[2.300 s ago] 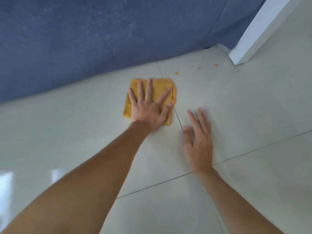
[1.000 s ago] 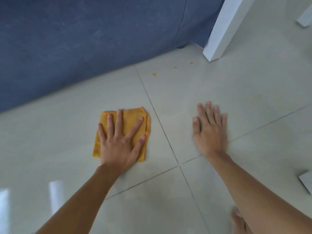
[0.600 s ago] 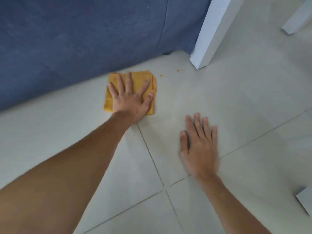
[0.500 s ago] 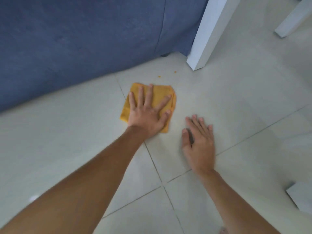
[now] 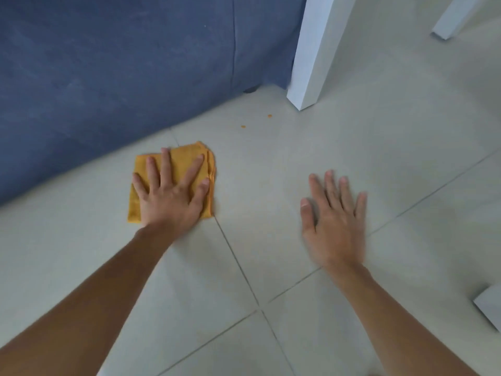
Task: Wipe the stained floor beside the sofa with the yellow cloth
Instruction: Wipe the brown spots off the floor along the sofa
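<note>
The folded yellow cloth lies on the pale tiled floor, close to the base of the blue sofa. My left hand presses flat on the cloth with fingers spread and covers most of it. My right hand rests palm down on the bare tile to the right, holding nothing and slightly blurred. Two small orange specks sit on the floor beyond the cloth, toward the sofa's corner.
A white furniture leg stands at the sofa's right end, just past the specks. A second white leg is at the top right. A white corner pokes in at the right edge. Grout lines cross between my arms.
My left hand has slid the cloth back and to the left, away from the orange specks. My right hand has shifted a little to the right on the tile.
</note>
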